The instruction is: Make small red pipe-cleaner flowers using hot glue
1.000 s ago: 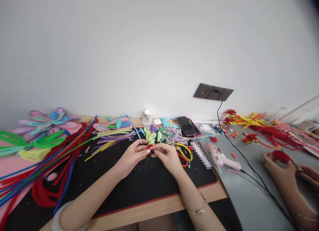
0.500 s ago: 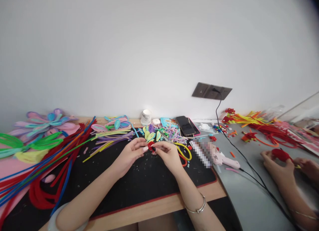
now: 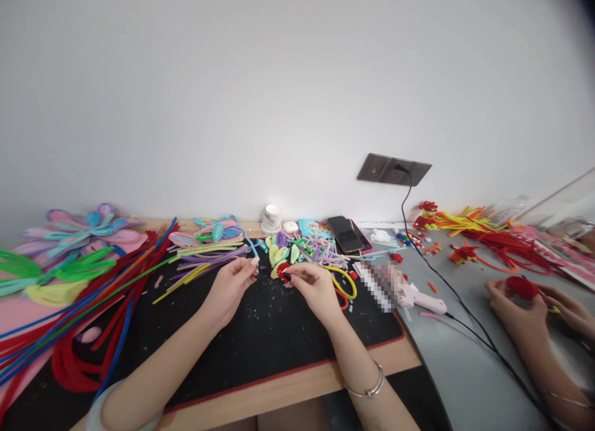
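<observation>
My left hand [image 3: 231, 289] has its thumb and fingertips pressed together above the black mat. Anything between them is too small to make out. Just behind those fingertips is the end of a light-blue pipe cleaner [image 3: 251, 243]. A short gap to the right, my right hand [image 3: 312, 288] pinches a small red fuzzy piece [image 3: 281, 269], partly covered by the fingers. Pale yellow and green pipe-cleaner loops [image 3: 279, 252] are just behind the red piece. A yellow pipe-cleaner loop [image 3: 352, 283] curves beside my right hand.
Long red and blue pipe cleaners [image 3: 123, 294] cross the left side of the black mat [image 3: 251, 350]. Phones [image 3: 344, 234] and a white cup [image 3: 272, 217] stand near the wall. A pink glue gun [image 3: 423, 299] trails a cord; at right, another person's hands [image 3: 523, 310] hold something red.
My left hand has drawn away from the red piece, moving left, with its fingers now closer together. My right hand still pinches the red piece in nearly the same spot.
</observation>
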Demonstrator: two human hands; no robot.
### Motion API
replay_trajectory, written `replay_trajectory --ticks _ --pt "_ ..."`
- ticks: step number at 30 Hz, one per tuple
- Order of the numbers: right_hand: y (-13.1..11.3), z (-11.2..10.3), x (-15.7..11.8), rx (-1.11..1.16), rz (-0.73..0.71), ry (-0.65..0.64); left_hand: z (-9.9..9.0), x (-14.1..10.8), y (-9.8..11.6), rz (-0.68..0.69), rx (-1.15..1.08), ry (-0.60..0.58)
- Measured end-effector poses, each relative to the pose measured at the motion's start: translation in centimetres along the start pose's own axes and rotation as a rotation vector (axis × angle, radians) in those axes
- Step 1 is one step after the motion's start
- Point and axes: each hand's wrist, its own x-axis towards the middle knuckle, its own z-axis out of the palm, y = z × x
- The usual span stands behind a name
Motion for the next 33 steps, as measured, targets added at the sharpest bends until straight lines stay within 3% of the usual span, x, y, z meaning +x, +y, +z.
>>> replay_trajectory --ticks 5,14,23,33 --pt "-0.3 0.1 -0.1 -0.012 -0.008 -0.016 0.2 -0.5 0.3 -0.036 0.028 -0.059" --pt "-0.3 -0.1 -0.2 -0.056 -0.014 -0.179 0.8 -1.1 0.3 -0.039 0.367 -0.343" --pt "-0.6 0.0 -0.3 -0.112 -0.076 -0.268 0.9 -1.2 0.6 -0.018 0.426 -0.418" --pt "-0.5 -0.1 -0.1 -0.083 0.028 -0.168 0.9 -1.1 0.7 0.040 0.475 -0.381"
